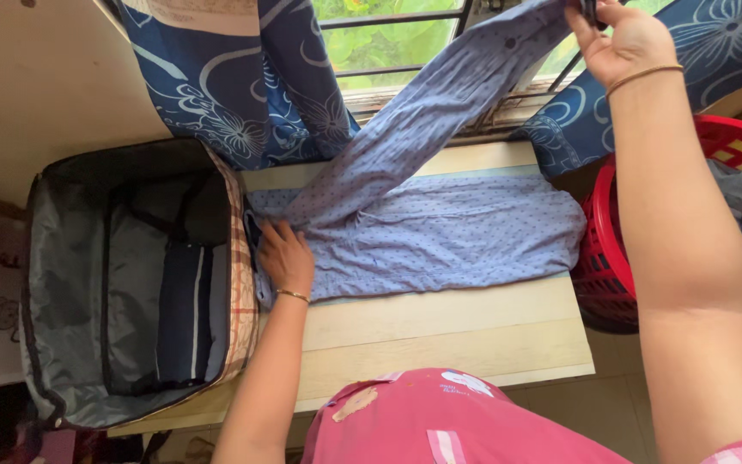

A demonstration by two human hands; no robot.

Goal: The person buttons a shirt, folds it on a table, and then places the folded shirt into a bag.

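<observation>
A light blue dotted shirt (440, 236) lies spread across a pale wooden table (440, 331). My left hand (285, 258) presses flat on the shirt's left end, next to an open suitcase. My right hand (624, 39) is raised at the top right and grips the cuff of the shirt's sleeve (440, 116), which stretches diagonally up from the shirt's body.
An open grey-lined suitcase (130, 275) with a folded dark striped garment (191, 314) inside sits at the table's left. A red laundry basket (732, 155) with clothes stands at the right. Blue flowered curtains (242, 77) hang by a barred window behind.
</observation>
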